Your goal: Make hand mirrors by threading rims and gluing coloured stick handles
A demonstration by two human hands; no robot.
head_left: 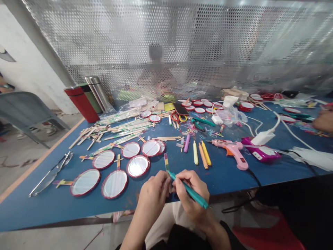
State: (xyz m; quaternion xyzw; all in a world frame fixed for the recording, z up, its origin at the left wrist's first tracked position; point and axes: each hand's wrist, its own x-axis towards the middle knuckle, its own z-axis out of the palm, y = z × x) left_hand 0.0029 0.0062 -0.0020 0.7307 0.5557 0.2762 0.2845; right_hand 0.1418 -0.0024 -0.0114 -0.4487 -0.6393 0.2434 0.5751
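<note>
Near the table's front edge, my left hand (155, 189) pinches a wooden craft stick (166, 161) whose upper part is coloured in purple, yellow and green bands. A teal marker (194, 194) is gripped like a pen in my right hand (192, 191), its tip touching the stick. To the right of the stick lie a purple marker (187, 143), a pale yellow marker (195, 152), an orange marker (203, 156) and a yellow marker (206, 153). Several round, red-rimmed white discs with stick handles, among them one disc (114, 184), rest left of my hands.
A pink glue gun (231, 148) lies at the right beside a purple box (261, 152) and white cables. Loose craft sticks (125, 126) are heaped at the back left, near a red bottle (82, 104). Another person's hand (324, 119) is at the far right.
</note>
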